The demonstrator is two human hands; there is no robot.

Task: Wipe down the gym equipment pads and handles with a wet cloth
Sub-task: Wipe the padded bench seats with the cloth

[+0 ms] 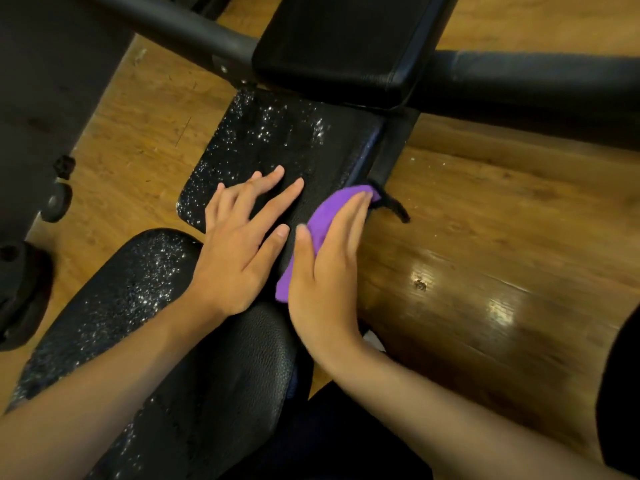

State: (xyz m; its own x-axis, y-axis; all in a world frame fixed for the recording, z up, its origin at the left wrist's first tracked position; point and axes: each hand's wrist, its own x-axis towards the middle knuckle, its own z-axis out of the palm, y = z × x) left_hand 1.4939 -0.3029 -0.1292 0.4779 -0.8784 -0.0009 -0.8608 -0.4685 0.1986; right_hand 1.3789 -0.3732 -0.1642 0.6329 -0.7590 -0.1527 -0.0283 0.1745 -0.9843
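Black textured vinyl runs through the middle of the view: a near pad (180,341) under your forearms, a middle pad (277,140) beyond it, and a smoother far pad (346,43) at top. Bright speckles cover the left parts of the near and middle pads; whether they are droplets or wear you cannot tell. At far left, dark machine parts with a knob (64,167) are cut off by the frame edge and hard to make out. Your left hand (242,244) lies flat and fully open on the middle pad, fingers spread, gripping nothing. Just beside it, your right hand (329,271) is flat too, fingers extended and together, pressing the purple cloth (322,216) against the right edge of the middle pad; it holds the cloth down by palm pressure, not by a closed grip. Most of the cloth is hidden under that hand, only its left margin and far tip showing. A short black strap (394,207) sticks out past the cloth's tip. Wooden floor (485,254) with glare patches fills the right side; a dark shape at lower right is cut off.
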